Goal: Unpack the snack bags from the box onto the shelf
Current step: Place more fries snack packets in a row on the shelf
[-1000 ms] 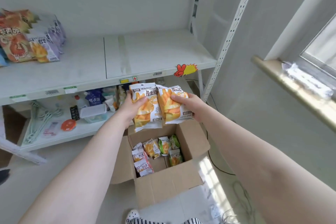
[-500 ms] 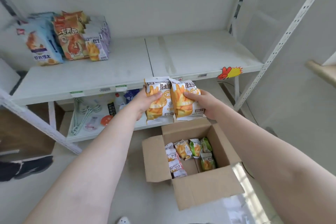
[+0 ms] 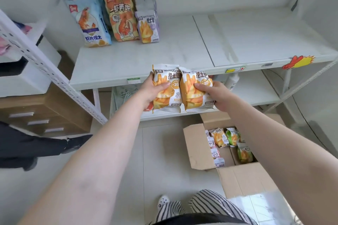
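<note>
My left hand [image 3: 151, 90] grips one orange-and-white snack bag [image 3: 167, 95], and my right hand [image 3: 217, 95] grips a second matching snack bag [image 3: 194, 97]. Both bags are upright, side by side, just in front of the front edge of the white shelf [image 3: 146, 56]. Below right on the floor stands the open cardboard box [image 3: 197, 150] with several small snack bags [image 3: 219, 138] inside. At the shelf's back left stand blue bags [image 3: 89, 22], orange bags [image 3: 122, 12] and purple-white bags [image 3: 148, 25].
A slanted white shelf post [image 3: 45, 65] runs at the left, with a wooden drawer unit [image 3: 42, 115] behind it. A lower shelf [image 3: 256, 91] holds a white bottle [image 3: 232, 80]. A dark-clothed person's leg [image 3: 27, 150] is at the left. My striped trousers [image 3: 201, 204] show below.
The view has swung left and closer to the shelf. Both hands have carried the two bags left along the shelf's front edge, away from above the box.
</note>
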`<state>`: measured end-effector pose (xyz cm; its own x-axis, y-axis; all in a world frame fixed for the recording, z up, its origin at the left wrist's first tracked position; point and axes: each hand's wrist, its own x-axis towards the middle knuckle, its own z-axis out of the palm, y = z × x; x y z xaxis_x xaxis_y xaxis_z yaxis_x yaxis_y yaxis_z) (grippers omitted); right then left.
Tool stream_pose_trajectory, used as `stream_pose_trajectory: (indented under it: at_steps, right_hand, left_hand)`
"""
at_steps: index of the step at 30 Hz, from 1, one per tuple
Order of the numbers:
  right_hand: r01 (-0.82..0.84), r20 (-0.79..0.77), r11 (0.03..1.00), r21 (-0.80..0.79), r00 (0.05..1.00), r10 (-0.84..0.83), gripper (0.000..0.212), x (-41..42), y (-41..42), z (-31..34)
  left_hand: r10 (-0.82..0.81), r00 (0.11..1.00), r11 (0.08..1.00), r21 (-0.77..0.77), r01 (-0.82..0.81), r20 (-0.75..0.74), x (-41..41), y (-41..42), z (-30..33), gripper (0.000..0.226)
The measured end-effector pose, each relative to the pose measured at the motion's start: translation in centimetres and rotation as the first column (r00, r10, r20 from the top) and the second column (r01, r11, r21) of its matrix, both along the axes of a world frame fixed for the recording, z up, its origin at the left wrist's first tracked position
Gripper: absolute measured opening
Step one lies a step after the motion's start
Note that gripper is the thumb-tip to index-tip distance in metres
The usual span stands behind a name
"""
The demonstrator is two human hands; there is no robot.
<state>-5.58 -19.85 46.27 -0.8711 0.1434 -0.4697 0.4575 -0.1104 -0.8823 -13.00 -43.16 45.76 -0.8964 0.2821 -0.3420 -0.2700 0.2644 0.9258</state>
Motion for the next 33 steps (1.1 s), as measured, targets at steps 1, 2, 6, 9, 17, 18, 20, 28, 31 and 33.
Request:
stream_pose_trajectory:
  at_steps: [1, 2, 6, 9, 17, 18, 20, 28, 31, 33]
  right_hand:
    - [0.002, 0.0, 1.0, 0.002, 1.0, -0.002, 0.033, -0.8, -0.5, 0.1]
    - [0.005, -0.002, 1.0, 0.004, 1.0, -0.005, 0.031, -1.6, -1.0, 0.1]
    - [0.004, -0.021, 0.999, 0.036, 1.0, -0.003, 0.044, -5.7, -1.8, 0.2]
    - [0.015, -0.026, 0.998, 0.059, 1.0, -0.013, 0.041, -9.4, -2.3, 0.0]
    - [0.022, -0.06, 0.996, 0.087, 0.998, -0.017, 0.043, -19.6, -3.0, 0.1]
    - [0.029, -0.062, 0.996, 0.09, 0.998, -0.024, 0.044, -20.6, -3.1, 0.3]
    - [0.05, -0.067, 0.995, 0.084, 0.997, -0.044, 0.043, -22.4, -3.0, 0.4]
    - [0.136, -0.057, 0.988, 0.072, 0.99, -0.132, 0.029, -26.9, -1.6, -0.3]
    - [0.232, -0.058, 0.97, 0.066, 0.972, -0.229, 0.031, -27.6, -0.7, -0.9]
    - [0.288, -0.063, 0.957, 0.037, 0.956, -0.285, 0.031, -28.1, 0.2, -1.0]
  left_hand:
    - [0.014, 1.0, 1.0, 0.008, -0.014, 0.002, -0.6, -0.5, -0.3, 0.072]
    - [0.033, 0.999, 0.999, 0.014, -0.033, 0.004, -1.2, -1.0, -0.6, 0.071]
    - [0.061, 0.998, 0.996, 0.061, -0.063, 0.031, -4.0, -2.3, -1.3, 0.081]
    - [0.066, 0.997, 0.997, 0.039, -0.067, 0.027, -7.1, -3.0, -1.3, 0.075]
    - [0.109, 0.993, 0.993, 0.059, -0.107, -0.037, -16.4, -3.3, 0.1, 0.061]
    - [0.11, 0.993, 0.992, 0.067, -0.107, -0.042, -17.3, -3.1, 0.1, 0.061]
    - [0.11, 0.993, 0.991, 0.084, -0.106, -0.049, -18.9, -2.7, 0.2, 0.063]
    - [0.057, 0.998, 0.993, 0.103, -0.054, -0.024, -25.4, -0.5, -1.0, 0.061]
    - [0.017, 1.0, 0.994, 0.11, -0.017, 0.001, -27.7, 1.3, -1.6, 0.071]
    - [-0.003, 1.0, 0.994, 0.109, 0.002, 0.002, -29.2, 2.8, -1.8, 0.076]
